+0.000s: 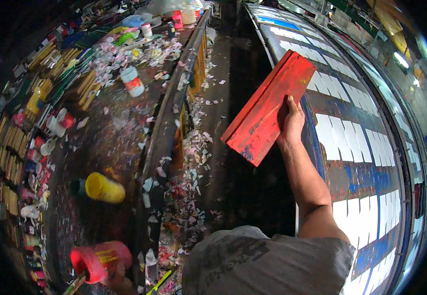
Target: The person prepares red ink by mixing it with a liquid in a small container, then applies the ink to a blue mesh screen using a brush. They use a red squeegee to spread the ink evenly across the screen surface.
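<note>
My right hand (292, 122) is closed around a wide squeegee (267, 110), its long flat body coated in red ink. The thumb lies over its face, and it is held up at a slant above the dark gap between two long tables. Down at the lower left, my left hand (118, 281) grips a red plastic tub (107, 259); the hand is dim and partly cut off by the lower edge. The tub tips with its mouth to the left, and a flat stick (75, 284) shows at that mouth. Near it lies a yellow tub (105, 188).
On the right, a long table (361, 174) carries rows of white cut pieces (344, 137). The left ink-stained table (110, 132) bears a white tub (132, 82), paper scraps (110, 59) and wooden blocks (9, 169). A yellow-green tool (160, 282) lies near my left side.
</note>
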The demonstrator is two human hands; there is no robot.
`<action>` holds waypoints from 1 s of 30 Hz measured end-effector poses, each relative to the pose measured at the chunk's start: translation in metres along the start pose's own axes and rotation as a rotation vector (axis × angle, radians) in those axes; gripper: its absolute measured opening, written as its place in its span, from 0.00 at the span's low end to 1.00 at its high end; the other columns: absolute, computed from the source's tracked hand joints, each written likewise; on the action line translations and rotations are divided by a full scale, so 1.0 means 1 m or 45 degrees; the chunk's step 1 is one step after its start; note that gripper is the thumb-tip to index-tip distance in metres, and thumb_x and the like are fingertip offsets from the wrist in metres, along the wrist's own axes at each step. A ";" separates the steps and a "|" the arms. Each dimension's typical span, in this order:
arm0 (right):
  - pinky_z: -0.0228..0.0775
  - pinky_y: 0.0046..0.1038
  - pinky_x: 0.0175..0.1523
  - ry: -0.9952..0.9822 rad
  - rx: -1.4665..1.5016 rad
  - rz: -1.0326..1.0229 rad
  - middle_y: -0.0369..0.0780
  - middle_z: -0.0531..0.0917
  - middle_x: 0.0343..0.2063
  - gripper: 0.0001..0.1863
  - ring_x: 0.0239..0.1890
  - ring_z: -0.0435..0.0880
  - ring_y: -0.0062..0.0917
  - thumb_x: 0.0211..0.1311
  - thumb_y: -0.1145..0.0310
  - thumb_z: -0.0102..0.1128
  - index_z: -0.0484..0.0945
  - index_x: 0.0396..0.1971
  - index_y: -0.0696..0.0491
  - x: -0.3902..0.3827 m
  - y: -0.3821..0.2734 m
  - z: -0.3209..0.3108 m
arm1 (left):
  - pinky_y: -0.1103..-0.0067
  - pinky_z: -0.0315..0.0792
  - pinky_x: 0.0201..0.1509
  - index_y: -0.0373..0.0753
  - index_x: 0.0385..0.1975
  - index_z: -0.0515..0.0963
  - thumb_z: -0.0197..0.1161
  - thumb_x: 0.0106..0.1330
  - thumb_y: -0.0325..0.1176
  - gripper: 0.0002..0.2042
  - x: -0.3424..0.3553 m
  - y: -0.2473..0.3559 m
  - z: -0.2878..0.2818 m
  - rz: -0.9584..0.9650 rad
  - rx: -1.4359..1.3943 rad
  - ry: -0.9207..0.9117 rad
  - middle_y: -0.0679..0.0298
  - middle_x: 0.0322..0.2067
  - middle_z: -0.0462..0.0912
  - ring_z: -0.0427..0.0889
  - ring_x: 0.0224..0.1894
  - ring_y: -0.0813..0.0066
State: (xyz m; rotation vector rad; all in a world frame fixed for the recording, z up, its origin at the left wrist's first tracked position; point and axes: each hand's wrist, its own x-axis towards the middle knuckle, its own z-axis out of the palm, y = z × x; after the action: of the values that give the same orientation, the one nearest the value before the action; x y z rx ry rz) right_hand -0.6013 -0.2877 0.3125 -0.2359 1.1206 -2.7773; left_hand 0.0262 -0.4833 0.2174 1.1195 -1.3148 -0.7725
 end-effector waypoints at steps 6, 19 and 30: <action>0.84 0.41 0.69 -0.033 -0.068 -0.036 0.43 0.89 0.62 0.15 0.61 0.90 0.32 0.89 0.70 0.61 0.80 0.67 0.57 0.098 -0.028 -0.056 | 0.59 0.84 0.70 0.36 0.75 0.72 0.86 0.54 0.24 0.45 0.002 0.016 0.154 -0.025 -0.203 -0.234 0.57 0.68 0.82 0.85 0.66 0.59; 0.83 0.37 0.70 0.055 -0.159 -0.063 0.41 0.89 0.62 0.20 0.61 0.90 0.28 0.89 0.66 0.62 0.78 0.71 0.59 0.265 -0.005 -0.084 | 0.59 0.80 0.75 0.35 0.78 0.72 0.83 0.59 0.22 0.43 0.096 -0.010 0.508 -0.088 -0.337 -0.756 0.56 0.66 0.84 0.86 0.65 0.60; 0.82 0.27 0.60 0.435 -0.676 -0.330 0.35 0.91 0.53 0.21 0.51 0.90 0.21 0.88 0.61 0.67 0.83 0.67 0.60 0.489 -0.007 -0.087 | 0.61 0.80 0.75 0.34 0.77 0.70 0.84 0.59 0.20 0.43 0.183 -0.030 0.856 -0.062 -0.425 -0.962 0.56 0.69 0.82 0.84 0.67 0.61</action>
State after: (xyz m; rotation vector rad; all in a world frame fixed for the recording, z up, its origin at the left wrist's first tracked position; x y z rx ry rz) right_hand -1.0967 -0.3143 0.3018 0.0531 2.0404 -2.7353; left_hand -0.7788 -0.8240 0.1695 0.5983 -1.6856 -1.4795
